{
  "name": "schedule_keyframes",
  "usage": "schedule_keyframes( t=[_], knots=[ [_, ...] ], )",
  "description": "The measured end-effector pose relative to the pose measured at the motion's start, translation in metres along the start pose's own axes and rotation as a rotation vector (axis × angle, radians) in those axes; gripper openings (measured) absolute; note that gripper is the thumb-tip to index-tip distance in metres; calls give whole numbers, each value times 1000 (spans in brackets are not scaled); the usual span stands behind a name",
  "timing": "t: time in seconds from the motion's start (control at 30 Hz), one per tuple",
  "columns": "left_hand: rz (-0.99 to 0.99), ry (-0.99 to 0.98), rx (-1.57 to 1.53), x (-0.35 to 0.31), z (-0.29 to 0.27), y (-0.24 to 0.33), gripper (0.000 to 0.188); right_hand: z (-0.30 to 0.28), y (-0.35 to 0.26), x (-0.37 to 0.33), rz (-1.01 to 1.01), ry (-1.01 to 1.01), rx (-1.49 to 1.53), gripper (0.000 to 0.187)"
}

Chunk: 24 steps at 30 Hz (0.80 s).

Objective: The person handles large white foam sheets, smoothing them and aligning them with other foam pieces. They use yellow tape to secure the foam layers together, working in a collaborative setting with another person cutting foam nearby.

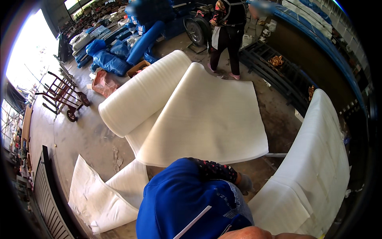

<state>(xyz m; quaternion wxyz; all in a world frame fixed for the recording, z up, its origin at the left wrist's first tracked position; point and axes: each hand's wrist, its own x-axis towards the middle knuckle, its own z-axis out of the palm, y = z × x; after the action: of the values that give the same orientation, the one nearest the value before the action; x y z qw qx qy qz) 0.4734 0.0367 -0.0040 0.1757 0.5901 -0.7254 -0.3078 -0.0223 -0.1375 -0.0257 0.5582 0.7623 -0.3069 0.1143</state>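
A bent arm in a dark flowered sleeve comes out from under the blue garment at the lower middle. At its end is my left hand [245, 184], in a grey glove, small and partly hidden, so its grip is unclear. My right hand is out of view. Ahead of the arm, a wide loose sheet of white foam wrap [207, 119] spreads over the floor beside a thick white foam roll [145, 93]. To the right of my hand, a long white foam-covered piece [302, 175] curves upward. More white foam [105, 201] lies folded at the lower left.
Another person [227, 36] stands beyond the foam, near a wheel [195, 32]. A hand truck [65, 95] stands at left. Blue-wrapped bundles [113, 59] are piled at the back. Black metal frames [278, 67] lie at right, and a dark slatted panel [49, 195] at lower left.
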Motion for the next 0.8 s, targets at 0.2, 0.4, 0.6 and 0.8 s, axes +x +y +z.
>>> schedule_keyframes(
  t=[0.2, 0.4, 0.6, 0.8],
  knots=[
    [4, -62, -4, 12, 9, -11, 44, -106, 10, 13, -4, -270, -12, 39],
    [18, -13, -12, 19, 14, -9, 31, -89, -20, 28, 422, -241, -47, 46],
    [133, 31, -40, 26, 20, -10, 35, -84, 7, 16, 488, -971, 244, 63],
    [39, -179, 43, 31, 3, 17, 38, -66, 10, 31, 621, -1153, 415, 66]
  ],
)
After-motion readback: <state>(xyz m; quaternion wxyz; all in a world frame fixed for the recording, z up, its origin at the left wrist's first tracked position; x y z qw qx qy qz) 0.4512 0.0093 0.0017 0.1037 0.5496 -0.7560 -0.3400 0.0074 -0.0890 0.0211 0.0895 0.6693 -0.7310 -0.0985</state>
